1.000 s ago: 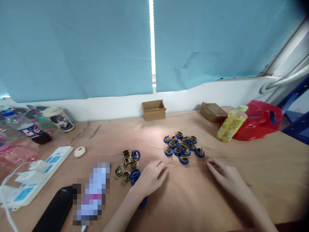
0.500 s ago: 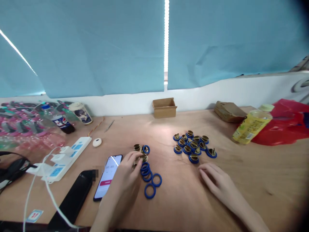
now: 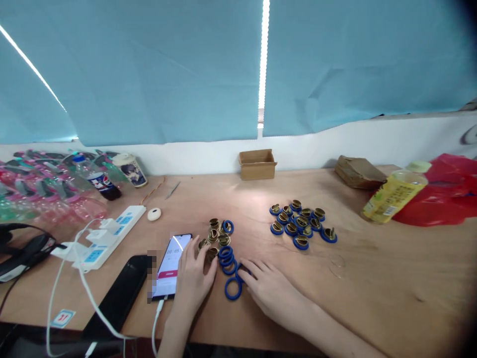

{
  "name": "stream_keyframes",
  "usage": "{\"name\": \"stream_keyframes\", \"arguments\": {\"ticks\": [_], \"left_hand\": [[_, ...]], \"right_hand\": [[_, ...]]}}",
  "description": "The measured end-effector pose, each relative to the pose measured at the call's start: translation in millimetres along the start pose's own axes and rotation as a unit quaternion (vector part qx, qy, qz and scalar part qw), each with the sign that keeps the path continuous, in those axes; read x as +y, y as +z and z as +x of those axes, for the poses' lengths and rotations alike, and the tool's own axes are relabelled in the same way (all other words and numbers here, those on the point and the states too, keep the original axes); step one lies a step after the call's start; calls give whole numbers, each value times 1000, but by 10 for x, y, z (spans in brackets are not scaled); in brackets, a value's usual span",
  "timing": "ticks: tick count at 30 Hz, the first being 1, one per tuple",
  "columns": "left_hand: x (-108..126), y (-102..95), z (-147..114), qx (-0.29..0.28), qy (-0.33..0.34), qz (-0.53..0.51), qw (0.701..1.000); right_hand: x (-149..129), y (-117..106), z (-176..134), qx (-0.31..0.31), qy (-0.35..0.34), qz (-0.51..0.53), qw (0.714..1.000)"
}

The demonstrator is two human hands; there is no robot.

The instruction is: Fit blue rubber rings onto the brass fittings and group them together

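My left hand (image 3: 196, 271) hovers over the left group with its fingers apart, thumb and fingertips around a gold-coloured metal cap (image 3: 212, 253). More such caps with a raised bar, such as one gold cap (image 3: 224, 239), lie just beyond the fingers. My right hand (image 3: 274, 293) has thumb and index finger on a blue ring (image 3: 245, 270), which they partly cover. Beside it are a loose blue ring (image 3: 233, 288) and an overlapping row of blue rings (image 3: 225, 252). Gold caps seated in blue rings (image 3: 301, 242) form a cluster to the right.
A lit phone (image 3: 173, 266) lies by my left wrist, near a black case (image 3: 119, 293) and a power strip (image 3: 112, 238) with white cables. A small cardboard box (image 3: 258, 171) stands at the back. Right are a yellow drink bottle (image 3: 395, 196) and a red bag (image 3: 443, 199).
My right hand has moved left from beside the cluster to the blue rings and taken hold of one. My left hand has drawn slightly down from the gold caps, uncovering several. The view has shifted slightly.
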State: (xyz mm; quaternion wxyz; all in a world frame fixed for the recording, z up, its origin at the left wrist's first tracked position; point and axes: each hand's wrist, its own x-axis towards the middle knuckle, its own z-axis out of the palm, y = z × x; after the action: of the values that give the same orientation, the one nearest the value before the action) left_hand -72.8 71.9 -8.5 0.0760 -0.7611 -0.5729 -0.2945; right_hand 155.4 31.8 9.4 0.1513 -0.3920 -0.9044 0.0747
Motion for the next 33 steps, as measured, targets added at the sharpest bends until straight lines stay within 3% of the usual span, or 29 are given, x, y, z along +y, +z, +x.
{"name": "stream_keyframes", "arguments": {"ticks": [5, 9, 13, 16, 19, 23, 29, 33], "left_hand": [[-61, 88, -11, 6, -3, -19, 1000], [-57, 36, 8, 14, -23, -73, 997], [91, -165, 80, 40, -96, -150, 983], [315, -272, 193, 42, -163, -271, 948], [565, -211, 344, 14, -202, -408, 890], [791, 61, 589, -37, -192, -539, 820], [955, 345, 904, -145, -176, -603, 765], [1050, 428, 892, -178, -182, -622, 740]], "right_hand": [[23, 59, 54, 3, 17, -33, 999], [32, 17, -4, -11, 17, -29, 999], [107, -132, -90, -12, 54, 72, 996], [237, -315, -109, -5, 72, 174, 982], [405, -457, -68, 54, 65, 219, 972], [604, -467, 26, 189, 118, 259, 940], [682, -320, 83, 347, 194, 305, 866], [676, -237, 57, 367, 200, 285, 863]]}}
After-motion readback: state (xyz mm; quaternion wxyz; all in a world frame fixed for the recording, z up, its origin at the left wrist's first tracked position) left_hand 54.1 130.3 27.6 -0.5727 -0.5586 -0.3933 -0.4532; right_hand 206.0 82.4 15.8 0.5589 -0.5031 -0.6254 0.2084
